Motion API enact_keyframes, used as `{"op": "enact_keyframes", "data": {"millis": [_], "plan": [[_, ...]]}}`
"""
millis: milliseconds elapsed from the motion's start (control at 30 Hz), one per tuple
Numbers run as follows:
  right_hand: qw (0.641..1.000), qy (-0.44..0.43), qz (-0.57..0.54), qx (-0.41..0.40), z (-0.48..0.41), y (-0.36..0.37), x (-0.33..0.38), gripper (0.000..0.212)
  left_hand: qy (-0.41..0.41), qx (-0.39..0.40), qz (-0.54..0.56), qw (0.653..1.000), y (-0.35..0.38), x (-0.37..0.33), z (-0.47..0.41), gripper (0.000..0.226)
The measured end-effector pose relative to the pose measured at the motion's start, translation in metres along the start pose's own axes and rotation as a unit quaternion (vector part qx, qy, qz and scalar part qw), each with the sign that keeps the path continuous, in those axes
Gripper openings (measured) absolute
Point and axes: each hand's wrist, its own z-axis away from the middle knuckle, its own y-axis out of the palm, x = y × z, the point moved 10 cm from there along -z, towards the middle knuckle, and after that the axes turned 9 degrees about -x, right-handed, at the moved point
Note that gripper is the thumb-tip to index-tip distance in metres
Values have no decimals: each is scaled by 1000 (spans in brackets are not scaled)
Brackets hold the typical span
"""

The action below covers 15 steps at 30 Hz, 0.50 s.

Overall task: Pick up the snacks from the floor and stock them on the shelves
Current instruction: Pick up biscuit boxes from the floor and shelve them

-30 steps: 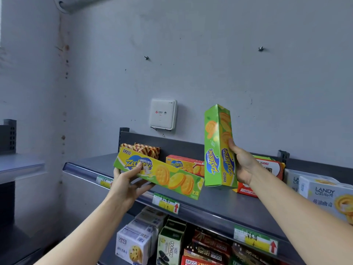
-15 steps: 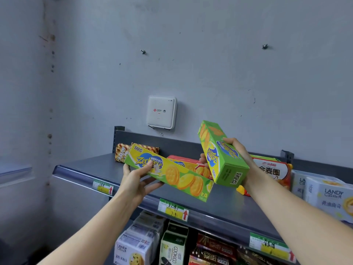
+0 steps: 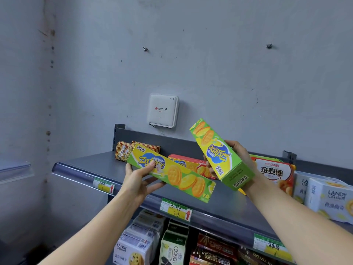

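Note:
I hold two long green-and-yellow Zecheese cracker boxes above the grey top shelf (image 3: 99,165). My left hand (image 3: 139,180) grips the left end of one box (image 3: 172,175), which lies sloping down to the right over the shelf's front edge. My right hand (image 3: 238,155) grips the second box (image 3: 217,153), tilted with its far end up toward the wall and its near end facing me. Behind them, a red box of the same kind (image 3: 191,165) lies on the shelf.
A brown striped snack pack (image 3: 124,152) sits at the shelf's back left. A red-and-white biscuit box (image 3: 275,171) and white Landy boxes (image 3: 332,199) fill the right. A white router (image 3: 163,110) hangs on the wall. Price tags line the shelf lip; more snack boxes stand below.
The right box has gone from standing upright to tipped over, its top leaning back toward the wall. The left box has shifted right and slightly deeper over the shelf.

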Motion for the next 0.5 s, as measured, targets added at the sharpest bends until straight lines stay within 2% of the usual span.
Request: {"op": "enact_keyframes", "data": {"millis": [100, 133, 233, 267, 400, 500], "plan": [[998, -31, -23, -46, -1, -9, 10, 31, 1, 0, 0, 1000, 0, 2, -1, 41], [999, -31, -25, -35, 1, -3, 11, 37, 0, 0, 0, 1000, 0, 2, -1, 41], [1000, -24, -7, -8, -2, 13, 8, 78, -2, 2, 0, 1000, 0, 4, -2, 40], [1000, -26, -6, -13, -1, 16, 8, 80, -3, 2, 0, 1000, 0, 4, -2, 41], [997, -52, -36, -35, -3, 14, 17, 40, -2, 2, -3, 1000, -1, 2, -4, 39], [994, -50, -39, -91, -10, 3, 14, 30, -3, 0, -5, 1000, -3, 0, -6, 37]]}}
